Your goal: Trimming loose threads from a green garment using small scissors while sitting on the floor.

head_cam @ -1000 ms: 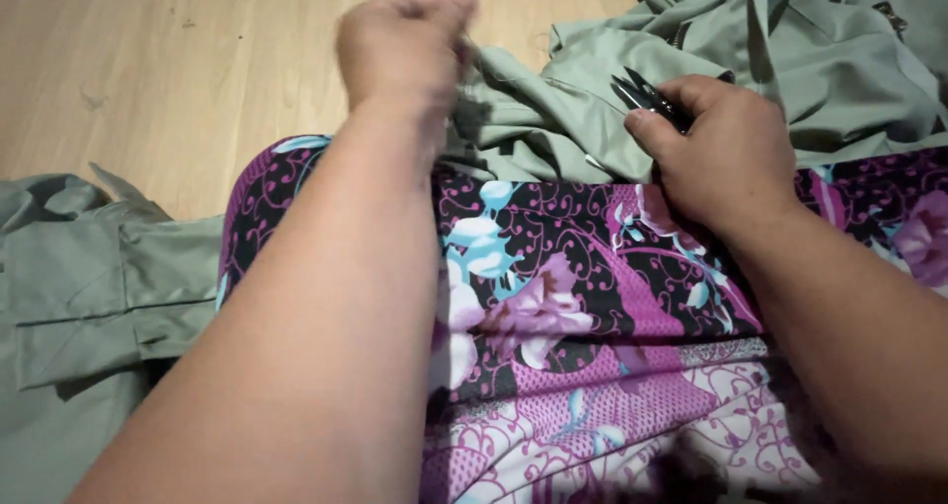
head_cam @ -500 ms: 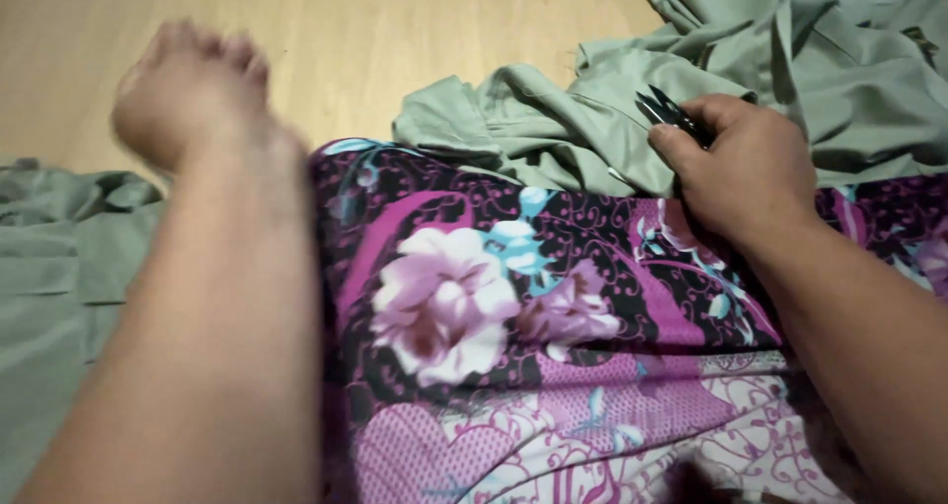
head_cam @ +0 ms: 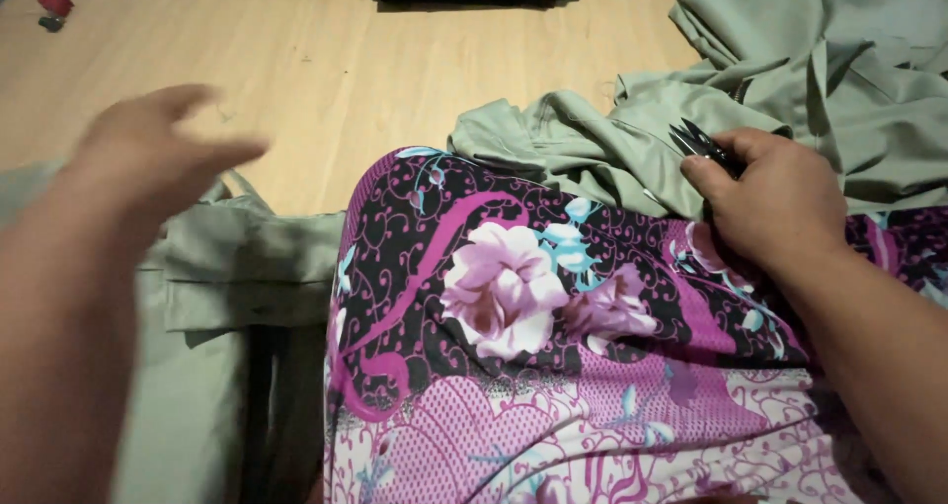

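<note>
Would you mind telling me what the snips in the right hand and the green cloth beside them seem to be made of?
The snips look like dark metal with a dull sheen; their thin pointed blades suggest steel. The green cloth appears to be a smooth, matte woven fabric, judging by its soft folds, though the fibre cannot be told. The right hand grips the snips.

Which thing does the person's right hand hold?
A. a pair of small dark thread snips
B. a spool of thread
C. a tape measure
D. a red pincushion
A: the right hand grips the dark snips, whose pointed blades stick out over the green fabric.
</note>
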